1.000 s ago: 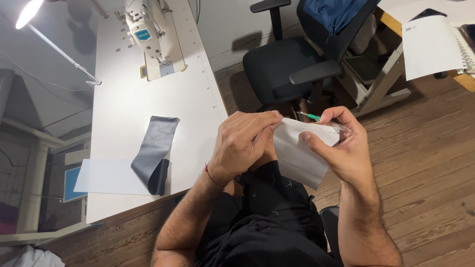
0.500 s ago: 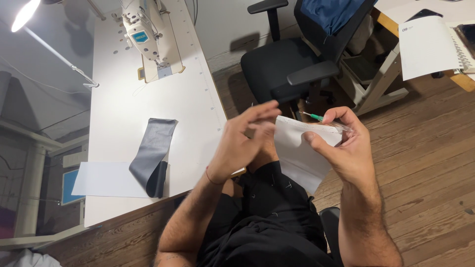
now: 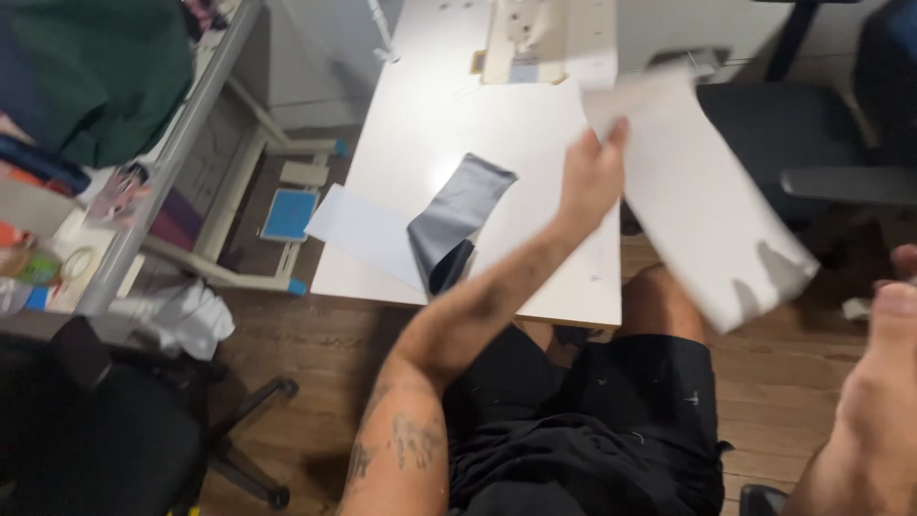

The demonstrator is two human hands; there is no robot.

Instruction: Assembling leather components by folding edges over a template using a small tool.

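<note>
My left hand (image 3: 592, 177) is raised over the right side of the white table (image 3: 430, 124) and grips a white fabric piece (image 3: 702, 220) by its upper edge. The piece hangs down to the right, off the table's edge, above my lap. My right hand (image 3: 884, 325) shows only in part at the far right edge, blurred and apart from the fabric; whether it holds anything is unclear. A folded grey fabric piece (image 3: 458, 220) lies on the table left of my left forearm, on top of a pale sheet (image 3: 358, 229).
A sewing machine (image 3: 549, 38) stands at the table's far end. A black office chair (image 3: 821, 143) is at the right, another black chair (image 3: 95, 430) at the lower left. A rack with dark clothes (image 3: 95, 76) stands left, with a white cloth (image 3: 186, 315) on the wooden floor.
My left hand now holds the white piece alone and has swung it up toward the table. My right hand has let go and dropped to the right. The view has turned left.
</note>
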